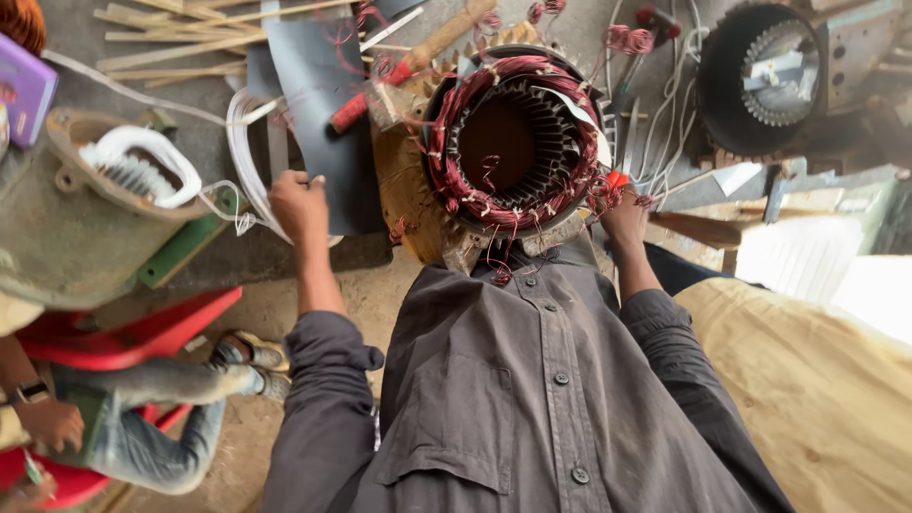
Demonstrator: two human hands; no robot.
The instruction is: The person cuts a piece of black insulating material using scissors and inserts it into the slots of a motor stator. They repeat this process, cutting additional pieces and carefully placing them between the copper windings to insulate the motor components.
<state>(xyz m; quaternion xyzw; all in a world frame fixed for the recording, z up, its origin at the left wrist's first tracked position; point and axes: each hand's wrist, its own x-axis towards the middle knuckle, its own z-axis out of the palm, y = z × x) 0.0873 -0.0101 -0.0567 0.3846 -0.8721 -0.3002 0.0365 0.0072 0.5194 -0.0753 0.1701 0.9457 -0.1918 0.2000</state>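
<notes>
Grey shirt (532,399) fills the foreground, below the stator (513,142). Left hand (299,204), left of the stator, pinches a dark sheet (318,104). Right hand (624,220) touches its lower right; finger state unclear.

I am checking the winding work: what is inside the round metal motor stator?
Inside the round metal motor stator, reddish copper wire coils ring the slotted core, around an empty dark bore. How deep the coils sit in the slots is hidden.

Right hand (624,220) fingertips hidden behind motor stator (513,142); co-worker (114,418) at near left cut by frame edge; second stator (769,71) cropped at top.
</notes>
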